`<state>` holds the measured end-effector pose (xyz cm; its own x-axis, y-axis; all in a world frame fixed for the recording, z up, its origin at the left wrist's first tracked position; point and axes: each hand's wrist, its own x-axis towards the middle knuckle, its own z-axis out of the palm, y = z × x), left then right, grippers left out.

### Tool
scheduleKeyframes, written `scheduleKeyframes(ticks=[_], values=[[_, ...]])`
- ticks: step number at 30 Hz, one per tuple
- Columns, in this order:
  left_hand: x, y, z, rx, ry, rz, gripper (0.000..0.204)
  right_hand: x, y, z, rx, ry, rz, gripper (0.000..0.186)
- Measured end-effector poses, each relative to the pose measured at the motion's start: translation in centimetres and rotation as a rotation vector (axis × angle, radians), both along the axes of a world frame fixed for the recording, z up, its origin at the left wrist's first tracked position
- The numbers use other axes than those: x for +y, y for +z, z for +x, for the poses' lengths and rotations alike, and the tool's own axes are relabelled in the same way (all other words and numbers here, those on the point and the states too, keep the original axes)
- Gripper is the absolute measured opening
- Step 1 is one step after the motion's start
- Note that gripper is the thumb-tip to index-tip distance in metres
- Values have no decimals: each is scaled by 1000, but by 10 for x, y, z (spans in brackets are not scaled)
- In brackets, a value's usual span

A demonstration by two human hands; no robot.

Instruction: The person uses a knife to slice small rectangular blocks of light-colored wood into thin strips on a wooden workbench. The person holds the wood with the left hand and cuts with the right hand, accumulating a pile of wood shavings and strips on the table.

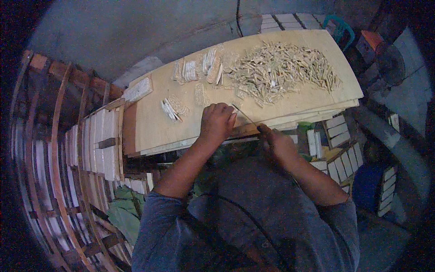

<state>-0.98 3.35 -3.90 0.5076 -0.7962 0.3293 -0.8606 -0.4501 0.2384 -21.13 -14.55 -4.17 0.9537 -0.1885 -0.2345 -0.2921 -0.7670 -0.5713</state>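
Note:
Over the near edge of a pale plywood tabletop point(149, 122), my left hand point(217, 120) is closed round a small pale piece, mostly hidden by the fingers. My right hand point(275, 143) grips the dark end of a thin, straight tool point(247, 117), whose tip reaches to the piece at my left fingertips. Whether it is a knife or a file I cannot tell. Beyond my hands lies a large heap of short, pale sticks point(281, 68). Left of it stand and lie flat, oblong pieces point(190, 70) in loose groups, with another small cluster point(174, 109) nearer my left hand.
A pale, block-shaped bundle point(138, 89) rests at the tabletop's left end. Wooden racks point(59, 113) with white slabs rise on the left. On the right are stacked white blocks point(337, 131), a blue drum-like container point(366, 188), a fan point(389, 65) and a teal chair point(346, 29).

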Motion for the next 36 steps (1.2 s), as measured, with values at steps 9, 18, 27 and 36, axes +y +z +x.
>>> scheduleKeyframes(ticks=[9, 18, 27, 36], values=[[1, 3, 2, -16, -27, -15, 17, 10, 1, 32, -76, 75, 23, 68], [3, -3, 2, -9, -24, 18, 15, 10, -6, 33, -278, 34, 2, 61], [4, 1, -1, -4, -20, -39, 13, 6, -11, 1, -192, 33, -5, 57], [8, -1, 4, 14, -58, -46, 14, 19, -11, 31, -322, 52, 19, 54]])
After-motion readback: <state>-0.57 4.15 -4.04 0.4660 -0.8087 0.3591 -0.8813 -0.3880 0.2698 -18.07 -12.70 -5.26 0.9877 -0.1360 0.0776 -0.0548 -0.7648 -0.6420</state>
